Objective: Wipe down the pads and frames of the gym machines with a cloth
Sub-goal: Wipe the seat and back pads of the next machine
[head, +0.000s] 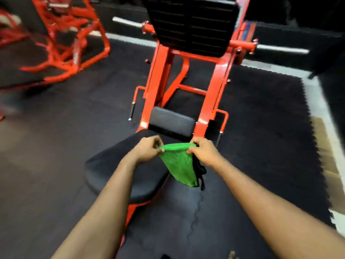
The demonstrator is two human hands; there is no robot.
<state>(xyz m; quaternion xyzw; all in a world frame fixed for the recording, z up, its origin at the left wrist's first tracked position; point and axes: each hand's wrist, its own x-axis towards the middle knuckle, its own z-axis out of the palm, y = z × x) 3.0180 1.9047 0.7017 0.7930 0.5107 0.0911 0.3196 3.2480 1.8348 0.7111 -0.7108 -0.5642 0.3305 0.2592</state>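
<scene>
Both hands are held out in front of the person, level with each other and a short way apart. The left hand (149,148) pinches one top corner of a green cloth (179,165) between thumb and curled fingers. The right hand (204,152) grips the opposite corner the same way. The cloth's top edge is rolled and taut between them, and the rest hangs below the hands in a loose taper, clear of any surface. A dark strip (201,171) hangs just behind the cloth under the right hand; what it is cannot be told.

Beneath the left forearm lies the leg press machine's long black back pad (115,171). Just beyond the hands sits a smaller black seat pad (171,121), set between red frame uprights (156,86). Farther beyond, the black footplate (192,25) stands tilted. Black rubber floor matting (261,137) lies to the right of the right hand. A second red machine (71,38) stands well off beyond the left hand, blurred.
</scene>
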